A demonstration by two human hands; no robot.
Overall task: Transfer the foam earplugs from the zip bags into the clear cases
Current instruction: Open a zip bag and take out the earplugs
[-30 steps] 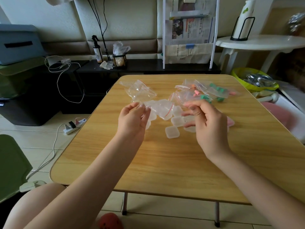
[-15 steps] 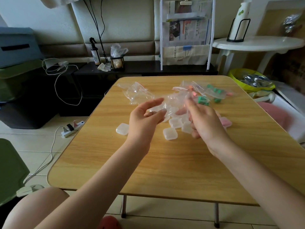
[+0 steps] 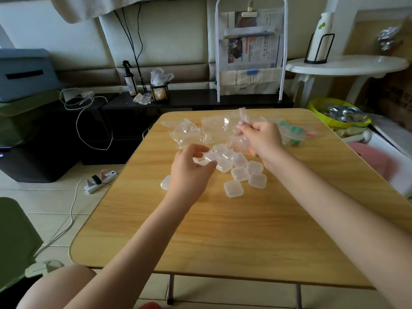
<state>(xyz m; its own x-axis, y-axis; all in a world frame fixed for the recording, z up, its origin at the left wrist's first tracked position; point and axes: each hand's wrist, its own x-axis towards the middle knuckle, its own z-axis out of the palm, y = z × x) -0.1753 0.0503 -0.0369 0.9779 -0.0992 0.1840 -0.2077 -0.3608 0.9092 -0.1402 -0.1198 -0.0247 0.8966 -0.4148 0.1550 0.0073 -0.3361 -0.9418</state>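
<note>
Head view: my right hand (image 3: 262, 139) pinches a zip bag (image 3: 239, 139) above the clear cases (image 3: 239, 172), left hand (image 3: 189, 172) loosely curled, empty; I'd steady one case before tipping earplugs.

Cases (image 3: 239, 172) clustered mid-table (image 3: 223, 241); zip bags (image 3: 189, 132) behind them; earplug bags (image 3: 294, 132) far right; lone case (image 3: 165, 182) left.

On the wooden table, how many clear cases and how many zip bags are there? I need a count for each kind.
Clear cases: 10 in view; the left hand may hide more.
Zip bags: at least 4; they overlap, one in the right hand.
Total: at least 14.
</note>
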